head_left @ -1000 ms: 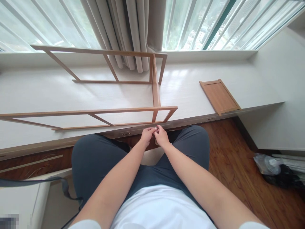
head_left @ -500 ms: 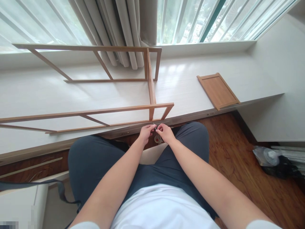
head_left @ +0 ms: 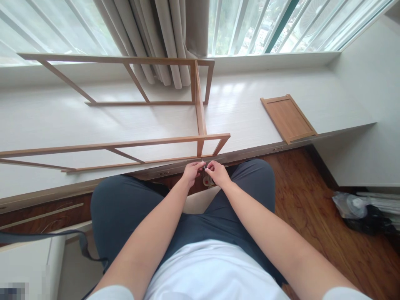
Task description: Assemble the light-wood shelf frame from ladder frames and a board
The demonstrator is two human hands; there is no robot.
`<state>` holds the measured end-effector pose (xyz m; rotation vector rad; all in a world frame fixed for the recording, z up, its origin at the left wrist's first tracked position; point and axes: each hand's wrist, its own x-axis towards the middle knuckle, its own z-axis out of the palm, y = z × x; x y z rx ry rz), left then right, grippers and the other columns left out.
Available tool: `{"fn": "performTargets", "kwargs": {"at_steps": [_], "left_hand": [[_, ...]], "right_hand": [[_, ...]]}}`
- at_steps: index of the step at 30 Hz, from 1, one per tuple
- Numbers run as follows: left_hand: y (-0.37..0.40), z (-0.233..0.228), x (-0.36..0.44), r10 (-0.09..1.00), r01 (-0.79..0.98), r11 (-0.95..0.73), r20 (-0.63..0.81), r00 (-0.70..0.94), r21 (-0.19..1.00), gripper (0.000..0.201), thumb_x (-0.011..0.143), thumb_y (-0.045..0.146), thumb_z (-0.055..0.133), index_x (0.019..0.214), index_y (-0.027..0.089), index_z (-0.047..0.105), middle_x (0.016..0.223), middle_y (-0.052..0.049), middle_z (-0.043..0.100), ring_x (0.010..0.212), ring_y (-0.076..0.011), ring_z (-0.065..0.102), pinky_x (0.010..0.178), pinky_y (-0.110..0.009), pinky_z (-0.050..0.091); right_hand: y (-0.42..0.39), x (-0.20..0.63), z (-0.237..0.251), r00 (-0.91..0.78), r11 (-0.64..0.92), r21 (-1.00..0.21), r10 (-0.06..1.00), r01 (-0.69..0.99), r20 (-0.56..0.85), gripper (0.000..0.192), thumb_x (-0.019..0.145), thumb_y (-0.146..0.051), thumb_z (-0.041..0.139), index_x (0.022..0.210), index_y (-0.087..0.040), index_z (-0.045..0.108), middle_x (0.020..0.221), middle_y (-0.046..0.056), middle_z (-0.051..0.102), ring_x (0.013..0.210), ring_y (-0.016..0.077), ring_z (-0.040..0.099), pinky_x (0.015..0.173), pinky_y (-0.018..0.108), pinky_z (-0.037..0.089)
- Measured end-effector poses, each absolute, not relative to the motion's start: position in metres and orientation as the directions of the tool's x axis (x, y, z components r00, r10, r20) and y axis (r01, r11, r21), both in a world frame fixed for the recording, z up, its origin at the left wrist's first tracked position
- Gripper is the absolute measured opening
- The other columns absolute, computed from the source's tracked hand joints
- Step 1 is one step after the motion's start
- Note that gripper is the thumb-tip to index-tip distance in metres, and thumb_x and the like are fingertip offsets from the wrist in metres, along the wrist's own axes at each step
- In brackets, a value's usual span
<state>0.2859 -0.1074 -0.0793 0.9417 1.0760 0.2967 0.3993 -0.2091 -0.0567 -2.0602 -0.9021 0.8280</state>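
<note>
Both my hands are close together between my knees, just in front of the ledge's edge. A thin, pale, rod-like piece shows between their fingertips, too small to make out its kind. My left hand is closed in a pinch at this piece. Beside it, my right hand is also closed, thumb and finger pinching at the same piece. Just beyond the hands stands a wooden frame with two ladder-like sides, joined by a crosspiece near its right end.
A flat wooden panel lies on the white ledge to the right. Grey curtains hang behind the frame, between barred windows. Bags lie on the wooden floor at right. A dark strap hangs at lower left.
The view has shifted slightly. Both hands keep their pinch around the thin piece, and the frame and panel stay in place.
</note>
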Motion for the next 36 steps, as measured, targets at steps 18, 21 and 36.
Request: {"fn": "performTargets", "kwargs": {"at_steps": [18, 21, 36], "left_hand": [[-0.103, -0.085, 0.284, 0.623, 0.232, 0.584, -0.613, 0.485, 0.778, 0.039, 0.06, 0.049, 0.083, 0.085, 0.02, 0.079, 0.093, -0.008, 0.074, 0.08, -0.0168, 0.06, 0.058, -0.023, 0.034], [-0.103, -0.085, 0.284, 0.613, 0.228, 0.601, -0.625, 0.483, 0.766, 0.04, 0.059, 0.05, 0.085, 0.084, 0.019, 0.078, 0.088, -0.007, 0.073, 0.078, -0.0163, 0.06, 0.058, -0.023, 0.034], [-0.104, -0.083, 0.286, 0.601, 0.204, 0.641, -0.649, 0.467, 0.74, 0.04, 0.056, 0.048, 0.087, 0.081, 0.018, 0.078, 0.085, -0.008, 0.073, 0.077, -0.0163, 0.06, 0.057, -0.023, 0.034]], "right_hand": [[-0.209, 0.4, -0.066, 0.521, -0.509, -0.843, 0.774, 0.174, -0.36, 0.011, 0.087, -0.027, 0.057, 0.078, -0.023, 0.06, 0.064, -0.002, 0.067, 0.057, 0.0141, 0.057, 0.061, 0.026, 0.043], [-0.208, 0.401, -0.071, 0.507, -0.508, -0.851, 0.774, 0.137, -0.38, 0.011, 0.087, -0.027, 0.056, 0.078, -0.023, 0.059, 0.063, -0.002, 0.066, 0.051, 0.0126, 0.053, 0.056, 0.025, 0.042], [-0.206, 0.398, -0.074, 0.5, -0.537, -0.822, 0.773, 0.189, -0.39, 0.012, 0.089, -0.022, 0.055, 0.077, -0.023, 0.056, 0.06, -0.003, 0.064, 0.055, 0.0133, 0.055, 0.06, 0.025, 0.041]]}}
